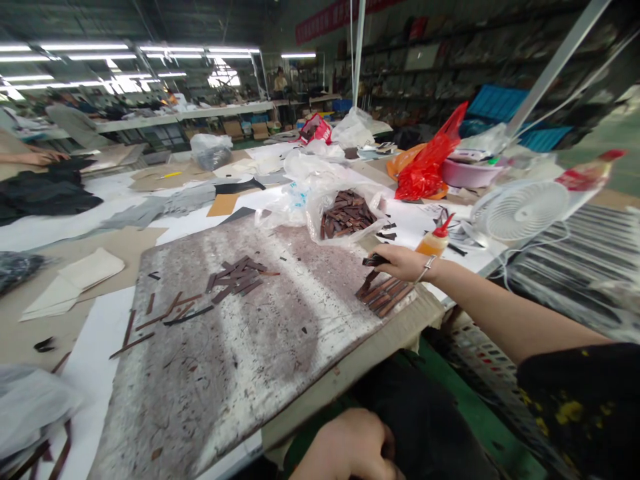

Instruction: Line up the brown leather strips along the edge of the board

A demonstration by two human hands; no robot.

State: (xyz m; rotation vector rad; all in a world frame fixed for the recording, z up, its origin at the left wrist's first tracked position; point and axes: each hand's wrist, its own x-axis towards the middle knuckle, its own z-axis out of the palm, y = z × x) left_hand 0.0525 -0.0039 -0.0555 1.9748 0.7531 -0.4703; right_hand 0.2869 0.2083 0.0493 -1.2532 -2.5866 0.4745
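The right hand (403,262) pinches a small dark brown leather strip (374,260) above the row of brown strips (386,295) at the stained board's (240,360) right edge; lay it parallel, flush. The left hand (347,445) rests clenched, empty.

1. The large grey work board (240,347) looks rough and matt, stained with dried glue.
2. The small dark brown strips (235,277) look like matt leather.
3. The clear plastic bag (320,200) is thin, glossy and crinkled.
4. The red plastic bag (430,163) shines.
5. The white fan (520,210) is smooth plastic.
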